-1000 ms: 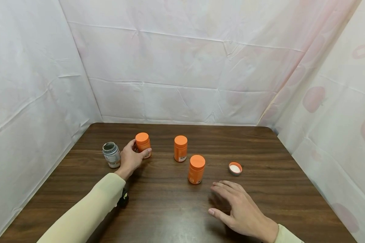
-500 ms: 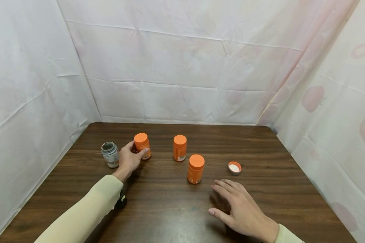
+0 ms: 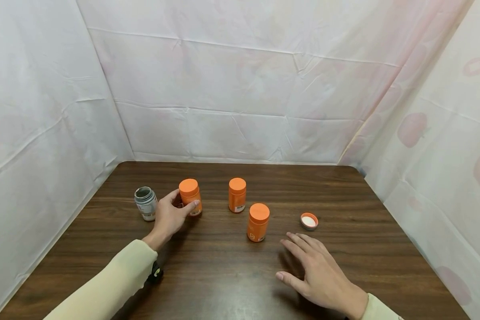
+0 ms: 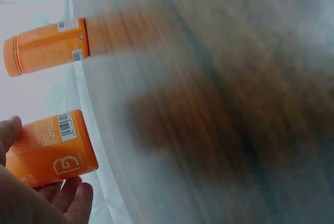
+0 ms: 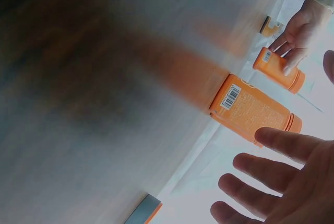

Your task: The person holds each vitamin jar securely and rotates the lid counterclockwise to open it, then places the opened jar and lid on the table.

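My left hand grips an orange bottle with an orange lid, thumb on one side and fingers on the other. In the left wrist view a gap separates the base of this held bottle from its reflection, so it looks slightly raised. Left of that hand stands a lidless grey bottle. Two more lidded orange bottles stand upright, one at centre back and one nearer. My right hand holds nothing, its fingers spread over the table to the right of the nearer bottle.
A grey lid with an orange rim lies upside down on the right, its white inside facing up, beyond my right fingertips. The dark wooden table is bounded by pale hanging sheets at the back and both sides.
My left hand has brought its orange bottle a little nearer to me and rightward, away from the grey bottle. The right hand has shifted only slightly. The other bottles stay put.
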### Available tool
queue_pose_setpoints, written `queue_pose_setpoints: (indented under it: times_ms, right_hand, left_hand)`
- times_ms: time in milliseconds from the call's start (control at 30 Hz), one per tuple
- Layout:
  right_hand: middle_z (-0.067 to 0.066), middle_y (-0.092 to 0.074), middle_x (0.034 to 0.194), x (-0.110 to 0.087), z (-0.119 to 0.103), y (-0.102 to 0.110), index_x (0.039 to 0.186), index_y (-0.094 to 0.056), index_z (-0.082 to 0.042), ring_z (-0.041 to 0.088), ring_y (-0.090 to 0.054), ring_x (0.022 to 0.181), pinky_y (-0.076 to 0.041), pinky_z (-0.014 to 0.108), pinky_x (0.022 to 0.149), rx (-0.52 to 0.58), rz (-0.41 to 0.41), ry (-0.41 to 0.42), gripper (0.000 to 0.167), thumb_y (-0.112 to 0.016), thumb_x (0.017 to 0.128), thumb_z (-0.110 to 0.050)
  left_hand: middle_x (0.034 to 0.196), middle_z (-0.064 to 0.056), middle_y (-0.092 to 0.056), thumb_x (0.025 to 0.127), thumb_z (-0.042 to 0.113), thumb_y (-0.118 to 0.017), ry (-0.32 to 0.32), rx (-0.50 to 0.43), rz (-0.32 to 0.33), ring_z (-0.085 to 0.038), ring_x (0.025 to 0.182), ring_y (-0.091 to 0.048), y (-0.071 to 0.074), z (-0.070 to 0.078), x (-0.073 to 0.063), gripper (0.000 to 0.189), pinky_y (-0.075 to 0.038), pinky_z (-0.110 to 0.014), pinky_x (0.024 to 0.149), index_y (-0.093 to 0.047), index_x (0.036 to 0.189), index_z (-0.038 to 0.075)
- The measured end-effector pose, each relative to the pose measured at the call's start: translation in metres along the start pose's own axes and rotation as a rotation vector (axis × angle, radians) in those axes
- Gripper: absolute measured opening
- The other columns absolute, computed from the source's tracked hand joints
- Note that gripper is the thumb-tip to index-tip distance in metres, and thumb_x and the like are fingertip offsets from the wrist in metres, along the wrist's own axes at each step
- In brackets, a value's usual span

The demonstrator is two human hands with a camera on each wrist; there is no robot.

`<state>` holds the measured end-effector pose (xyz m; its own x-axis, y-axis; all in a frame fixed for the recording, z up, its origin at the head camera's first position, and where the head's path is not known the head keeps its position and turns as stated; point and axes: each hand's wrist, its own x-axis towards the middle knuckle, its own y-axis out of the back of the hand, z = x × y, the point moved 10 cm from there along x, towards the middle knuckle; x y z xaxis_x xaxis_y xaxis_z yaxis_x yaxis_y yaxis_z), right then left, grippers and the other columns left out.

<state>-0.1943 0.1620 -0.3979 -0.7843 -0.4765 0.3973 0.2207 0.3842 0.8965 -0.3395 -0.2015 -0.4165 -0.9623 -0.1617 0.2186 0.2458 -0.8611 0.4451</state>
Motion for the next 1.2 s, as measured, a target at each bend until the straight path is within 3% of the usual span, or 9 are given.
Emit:
queue_pose_setpoints:
  times_ms: [633, 1200]
  right_hand:
    - [0.01, -0.056, 0.148, 0.002, 0.009, -0.002, 0.14, -0.062, -0.012, 0.037, -0.05, 0.135, -0.037, 0.06, 0.107, 0.001, -0.021, -0.023, 0.074, -0.067, 0.09, -0.066]
    - [0.005, -0.057, 0.146, 0.001, 0.011, 0.001, 0.14, -0.062, -0.016, 0.032, -0.051, 0.135, -0.038, 0.058, 0.107, 0.037, -0.004, -0.045, 0.071, -0.069, 0.09, -0.065]
  left_hand:
    - [0.13, -0.015, -0.066, 0.087, 0.029, -0.085, -0.058, -0.011, -0.109, -0.031, 0.117, -0.064, -0.012, 0.02, -0.032, 0.065, -0.052, -0.046, 0.098, -0.059, 0.142, 0.007]
    - [0.128, -0.012, -0.067, 0.084, 0.025, -0.087, -0.069, -0.014, -0.152, -0.028, 0.116, -0.064, -0.022, 0.031, -0.057, 0.067, -0.053, -0.047, 0.097, -0.059, 0.142, 0.007]
